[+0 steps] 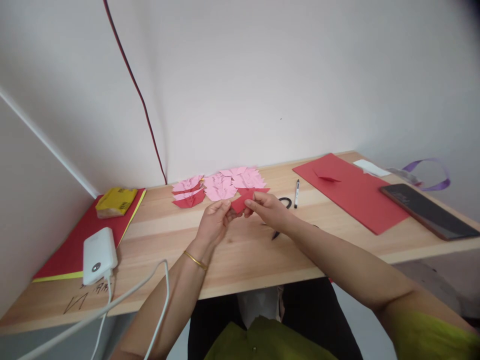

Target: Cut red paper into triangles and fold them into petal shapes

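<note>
Between my two hands, just above the wooden table [240, 260], is a small folded piece of red paper [239, 203]. My left hand [216, 220] pinches its left end, and a gold bangle circles that wrist. On the right end, my right hand [267, 207] has its thumb pressed on top. Behind my hands lie pink and red folded paper pieces [219, 187] with jagged edges, in overlapping groups. Black-handled scissors [285, 201] rest partly hidden under my right hand and forearm.
A pen [297, 194] lies right of the scissors. Farther right are red paper sheets [352, 200] with a small folded red piece [326, 176], and a phone [423, 207]. At left, a power bank [99, 255] with a white cable [165, 285] and a yellow packet [117, 201] sit on red paper.
</note>
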`<state>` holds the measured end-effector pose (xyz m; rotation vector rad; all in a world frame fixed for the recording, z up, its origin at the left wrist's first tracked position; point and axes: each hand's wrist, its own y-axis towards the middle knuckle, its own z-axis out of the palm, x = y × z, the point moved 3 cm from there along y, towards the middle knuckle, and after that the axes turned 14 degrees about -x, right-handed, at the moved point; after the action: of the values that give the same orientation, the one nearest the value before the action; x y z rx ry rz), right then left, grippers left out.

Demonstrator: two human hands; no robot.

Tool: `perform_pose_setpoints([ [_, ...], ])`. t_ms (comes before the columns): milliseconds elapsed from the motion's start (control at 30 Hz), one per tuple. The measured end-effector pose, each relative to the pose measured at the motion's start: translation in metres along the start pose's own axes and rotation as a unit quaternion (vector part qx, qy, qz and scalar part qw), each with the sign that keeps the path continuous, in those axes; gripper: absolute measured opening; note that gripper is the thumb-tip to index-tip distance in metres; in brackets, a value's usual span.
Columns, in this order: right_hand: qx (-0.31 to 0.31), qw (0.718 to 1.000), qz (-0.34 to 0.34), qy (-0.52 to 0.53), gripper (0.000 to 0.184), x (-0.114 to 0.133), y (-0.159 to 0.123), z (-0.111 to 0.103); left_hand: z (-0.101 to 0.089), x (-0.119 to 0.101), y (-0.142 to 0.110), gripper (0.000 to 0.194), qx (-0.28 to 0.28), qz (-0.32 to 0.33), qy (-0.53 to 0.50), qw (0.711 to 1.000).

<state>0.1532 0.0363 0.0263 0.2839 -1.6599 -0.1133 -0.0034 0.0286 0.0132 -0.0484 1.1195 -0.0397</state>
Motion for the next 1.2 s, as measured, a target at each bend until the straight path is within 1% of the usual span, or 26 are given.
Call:
perform_pose_setpoints([
  [67, -0.026, 1.000, 0.006, -0.003, 0.030, -0.002, 0.001, -0.002, -0.001, 0.002, 0.000, 0.025, 0.001, -0.002, 0.022, 1.000],
  [133, -0.039, 0.999, 0.006, -0.007, 0.029, -0.004, 0.002, -0.003, -0.002, 0.003, -0.001, 0.023, -0.005, 0.011, 0.085, 0.996],
  [200, -0.025, 1.000, 0.002, 0.003, 0.028, -0.006, 0.002, -0.001, -0.004, 0.004, -0.001, 0.022, -0.016, 0.033, 0.166, 0.985],
  [267, 0.006, 0.999, 0.007, 0.033, 0.028, -0.009, 0.002, 0.001, -0.005, 0.003, -0.001, 0.025, -0.023, 0.056, 0.226, 0.972],
  [333, 0.034, 0.997, 0.017, 0.064, 0.030, -0.012, 0.001, 0.005, -0.003, 0.001, -0.002, 0.024, -0.004, 0.076, 0.252, 0.965],
  [400, 0.048, 0.995, 0.028, 0.078, 0.030, -0.015, 0.001, 0.007, -0.001, 0.001, -0.002, 0.022, 0.031, 0.086, 0.242, 0.966],
  [467, 0.051, 0.995, 0.029, 0.079, 0.030, -0.015, 0.001, 0.007, -0.001, 0.001, -0.002, 0.019, 0.057, 0.077, 0.199, 0.975],
  [600, 0.051, 0.995, 0.021, 0.081, 0.030, -0.009, 0.001, 0.005, -0.003, 0.003, 0.000, 0.020, 0.056, 0.021, 0.106, 0.993],
  [633, 0.049, 0.995, 0.024, 0.079, 0.030, -0.009, 0.001, 0.004, -0.004, 0.004, 0.000, 0.020, 0.051, 0.006, 0.099, 0.994],
  [700, 0.044, 0.996, 0.030, 0.065, 0.030, -0.010, 0.002, 0.003, -0.006, 0.004, 0.001, 0.019, 0.021, -0.011, 0.098, 0.995],
  [800, 0.051, 0.997, 0.030, 0.053, 0.027, -0.015, 0.004, 0.004, -0.010, 0.001, 0.004, 0.019, -0.046, 0.006, 0.102, 0.994],
  [833, 0.053, 0.996, 0.029, 0.058, 0.027, -0.016, 0.004, 0.005, -0.011, 0.000, 0.004, 0.020, -0.060, 0.018, 0.104, 0.993],
  [900, 0.042, 0.996, 0.023, 0.071, 0.027, -0.016, 0.005, 0.006, -0.011, -0.002, 0.004, 0.019, -0.067, 0.039, 0.121, 0.990],
  [1000, 0.009, 0.998, 0.016, 0.057, 0.026, -0.014, 0.005, 0.004, -0.010, -0.004, 0.003, 0.017, -0.050, 0.069, 0.201, 0.976],
  [1100, 0.015, 0.999, 0.016, 0.025, 0.025, -0.011, 0.005, 0.003, -0.009, -0.004, 0.001, 0.016, -0.026, 0.099, 0.278, 0.955],
  [1200, 0.014, 1.000, 0.004, -0.003, 0.024, -0.007, 0.006, 0.000, -0.010, -0.006, 0.002, 0.016, -0.024, 0.117, 0.295, 0.948],
])
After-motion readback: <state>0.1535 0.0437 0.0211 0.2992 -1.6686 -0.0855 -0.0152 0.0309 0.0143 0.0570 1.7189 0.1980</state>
